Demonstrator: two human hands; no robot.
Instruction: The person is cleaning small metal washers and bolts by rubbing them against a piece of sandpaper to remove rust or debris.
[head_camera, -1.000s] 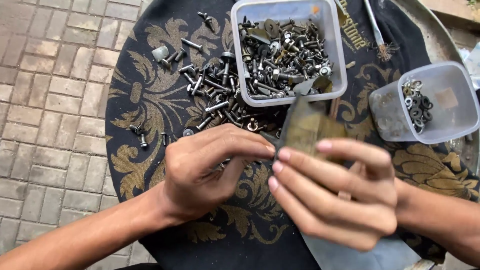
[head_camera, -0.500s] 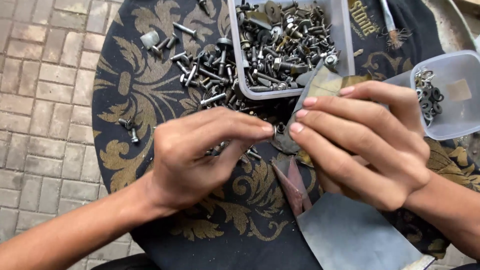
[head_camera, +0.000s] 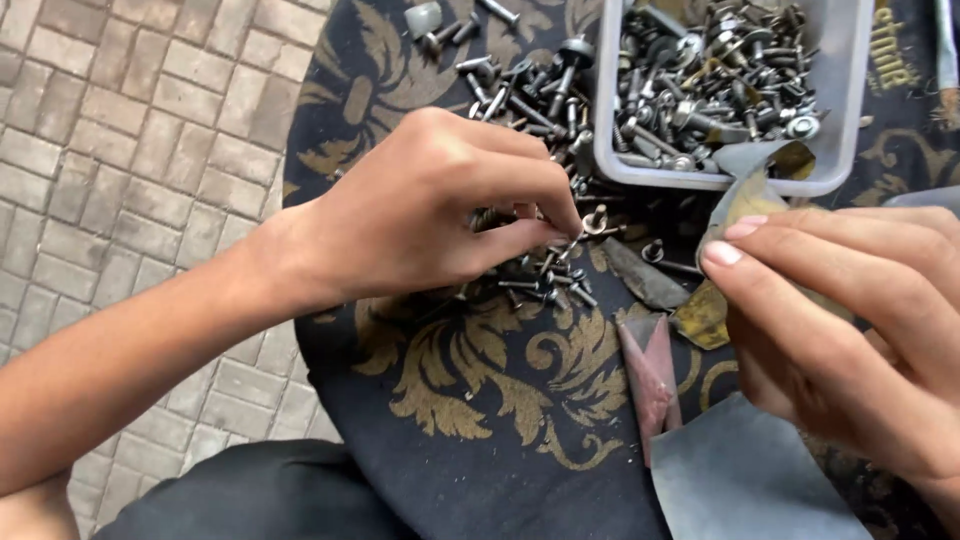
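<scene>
Sorting step: a small bolt (head_camera: 590, 222) is pinched from the loose screw pile (head_camera: 545, 275) by the left hand (head_camera: 430, 215), while a worn sandpaper scrap (head_camera: 745, 200) is clamped in the right hand (head_camera: 850, 320); a clean lift is needed next.

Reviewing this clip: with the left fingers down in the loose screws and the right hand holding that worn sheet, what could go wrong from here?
1. The left hand pinches in a dense pile of loose screws; neighbours could get nudged across the black cloth.
2. The right hand holds a worn sheet touching the plastic tub; it might snag on the rim.
</scene>
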